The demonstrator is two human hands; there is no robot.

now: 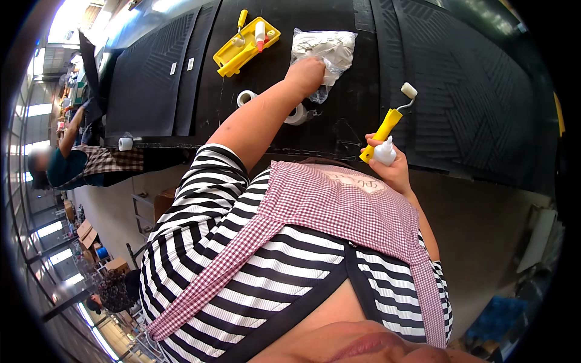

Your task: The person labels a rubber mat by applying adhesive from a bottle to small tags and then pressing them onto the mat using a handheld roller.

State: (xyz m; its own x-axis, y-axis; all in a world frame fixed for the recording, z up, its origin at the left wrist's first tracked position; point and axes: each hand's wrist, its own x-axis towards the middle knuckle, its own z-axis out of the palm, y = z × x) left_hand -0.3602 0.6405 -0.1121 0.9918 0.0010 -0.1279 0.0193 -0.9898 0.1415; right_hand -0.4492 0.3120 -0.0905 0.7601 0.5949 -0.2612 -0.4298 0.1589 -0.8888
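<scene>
Head view shows the left hand (307,74) over the near left part of a clear plastic bag (336,63) of white cloth (325,42), far on the black tabletop (357,115); its fingers are partly hidden, so their grip cannot be told. Farther from the bag, the right hand (392,169) has fingers curled around a yellow-handled roller (388,124), slanting far right, and a white bottle (384,153).

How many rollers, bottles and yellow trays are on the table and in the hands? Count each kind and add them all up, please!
Rollers: 2
Bottles: 2
Tray: 1
Total: 5
</scene>
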